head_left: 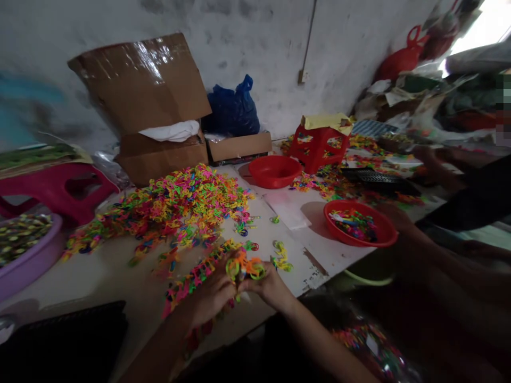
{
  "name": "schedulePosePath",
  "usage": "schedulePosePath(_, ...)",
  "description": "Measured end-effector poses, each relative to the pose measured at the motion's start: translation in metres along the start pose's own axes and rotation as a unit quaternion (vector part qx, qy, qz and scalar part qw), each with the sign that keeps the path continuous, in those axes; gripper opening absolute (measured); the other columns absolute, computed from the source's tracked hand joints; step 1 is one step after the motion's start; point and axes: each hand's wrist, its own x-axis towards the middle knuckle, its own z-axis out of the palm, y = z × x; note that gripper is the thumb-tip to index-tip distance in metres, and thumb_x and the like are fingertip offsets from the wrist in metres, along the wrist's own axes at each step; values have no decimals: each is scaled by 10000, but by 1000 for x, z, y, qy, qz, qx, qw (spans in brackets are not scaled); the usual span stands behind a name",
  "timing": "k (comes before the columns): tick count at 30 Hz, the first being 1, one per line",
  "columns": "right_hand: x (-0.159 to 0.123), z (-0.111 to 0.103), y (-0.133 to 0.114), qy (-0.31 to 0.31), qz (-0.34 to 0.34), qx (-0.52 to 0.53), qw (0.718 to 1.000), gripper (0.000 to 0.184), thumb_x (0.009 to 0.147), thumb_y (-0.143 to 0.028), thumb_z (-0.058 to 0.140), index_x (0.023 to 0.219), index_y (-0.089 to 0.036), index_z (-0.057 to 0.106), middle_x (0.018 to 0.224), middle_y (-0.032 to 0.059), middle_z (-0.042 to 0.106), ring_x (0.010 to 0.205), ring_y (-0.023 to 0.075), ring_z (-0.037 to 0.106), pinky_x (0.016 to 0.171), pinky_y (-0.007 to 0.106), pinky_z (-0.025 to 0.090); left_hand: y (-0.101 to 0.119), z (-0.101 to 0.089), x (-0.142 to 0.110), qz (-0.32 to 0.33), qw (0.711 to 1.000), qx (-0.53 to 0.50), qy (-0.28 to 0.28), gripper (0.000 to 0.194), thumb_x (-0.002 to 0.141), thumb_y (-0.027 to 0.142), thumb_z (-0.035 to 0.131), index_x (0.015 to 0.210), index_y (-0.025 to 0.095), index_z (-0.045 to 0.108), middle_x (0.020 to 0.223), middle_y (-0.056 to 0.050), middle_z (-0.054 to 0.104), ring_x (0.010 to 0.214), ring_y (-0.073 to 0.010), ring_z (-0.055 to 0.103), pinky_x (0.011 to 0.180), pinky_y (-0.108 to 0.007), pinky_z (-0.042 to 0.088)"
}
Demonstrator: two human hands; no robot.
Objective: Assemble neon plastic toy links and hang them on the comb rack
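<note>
My left hand (217,292) and my right hand (269,287) meet over the near part of the table, both closed. Between their fingers are small looped plastic pieces (248,264), orange and yellow-green; their exact kind is too blurred to tell. A band of loose pink, green and yellow pieces (191,282) lies beside and partly under my left hand. Just beyond my right hand sit a few yellow pieces (281,255). Farther back on the left spreads a large heap of the same multicoloured pieces (191,199).
A red basin (387,234) holding coloured pieces stands right, near a co-worker's arms (431,250). Another red basin (275,173) and a red stool (319,146) are behind. Left are a purple basin (40,266), a magenta stool (51,186) and a dark tray (67,340). Cardboard boxes (159,154) line the wall.
</note>
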Motion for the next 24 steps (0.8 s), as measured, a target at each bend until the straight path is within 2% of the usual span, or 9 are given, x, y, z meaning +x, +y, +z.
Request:
schedulePosePath(3,3,-13,15,81,-31,-78,993,281,624,-418,720,689,-164,617,662,-5,592,636,136,539,623,237,448,-13,2,-9,-5,998,45,-38,440,894,254,341,1329,194,353,1396,-58,371,1300,-217,285,1013,-407,355)
schedulePosePath(6,4,-23,48,118,-56,-170,977,262,659,-411,694,702,-168,605,688,6,595,639,134,534,616,230,439,-22,11,-21,70,989,92,-94,442,894,261,360,1335,270,338,1397,9,368,1299,-205,286,1066,-452,250)
schedulePosePath(8,4,-22,73,96,-65,-210,971,238,695,-401,666,708,-170,610,700,19,605,640,136,536,602,225,433,-28,22,-29,105,982,123,-95,450,889,246,372,1336,279,336,1397,23,367,1295,-203,294,1070,-448,233)
schedulePosePath(12,6,-16,103,56,-102,-303,946,169,748,-338,630,679,-184,637,674,30,617,677,147,530,645,232,410,-33,37,-39,100,979,164,-73,456,885,209,368,1337,270,338,1410,22,339,1305,-213,269,1058,-446,234)
schedulePosePath(17,13,-21,106,9,-110,-359,927,186,803,-265,559,651,-183,627,625,13,603,641,134,506,642,232,378,-28,30,-39,87,980,154,-96,456,889,237,363,1344,248,332,1413,27,333,1319,-224,231,1058,-429,231)
schedulePosePath(20,16,-23,109,-40,-121,-431,893,180,794,-207,545,627,-177,603,587,-1,582,621,130,474,654,246,338,-25,26,-38,86,982,142,-94,475,883,261,374,1353,218,321,1406,22,346,1322,-227,221,1075,-407,196)
schedulePosePath(22,17,-22,114,-36,-121,-470,874,172,775,-181,551,607,-175,589,564,-9,570,626,133,456,664,258,309,-24,26,-36,81,983,148,-79,502,882,277,374,1369,194,287,1406,12,347,1320,-223,228,1089,-393,148)
schedulePosePath(24,17,-21,118,-22,-122,-484,866,170,752,-170,562,583,-175,579,551,-15,564,644,136,450,682,267,290,-22,28,-33,79,981,165,-63,523,882,300,372,1381,192,256,1412,6,336,1317,-227,232,1095,-399,100)
